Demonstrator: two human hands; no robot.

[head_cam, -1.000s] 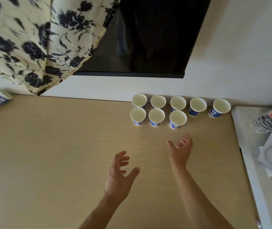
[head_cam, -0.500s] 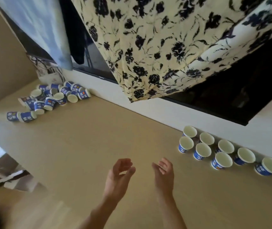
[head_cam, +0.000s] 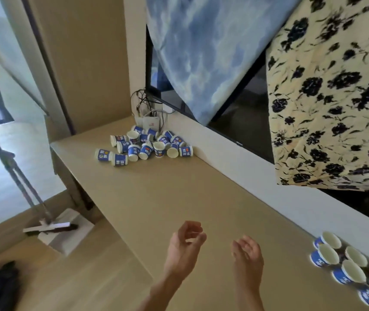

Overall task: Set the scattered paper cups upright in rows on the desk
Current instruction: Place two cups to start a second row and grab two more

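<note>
A heap of blue-and-white paper cups lies scattered at the far left corner of the beige desk, most on their sides. Several upright cups stand in two rows at the right, beside the white wall ledge. My left hand hovers over the desk's near part with loosely curled fingers, holding nothing. My right hand hangs beside it, relaxed and empty. Both hands are far from the heap and left of the rows.
A white router with tangled cables stands behind the heap. A dark screen runs along the wall, draped with a blue cloth and a floral cloth. A mop stands on the floor left of the desk.
My view has swung left, from the upright rows to the heap in the far corner. Both hands have stayed empty and drifted left over the desk.
</note>
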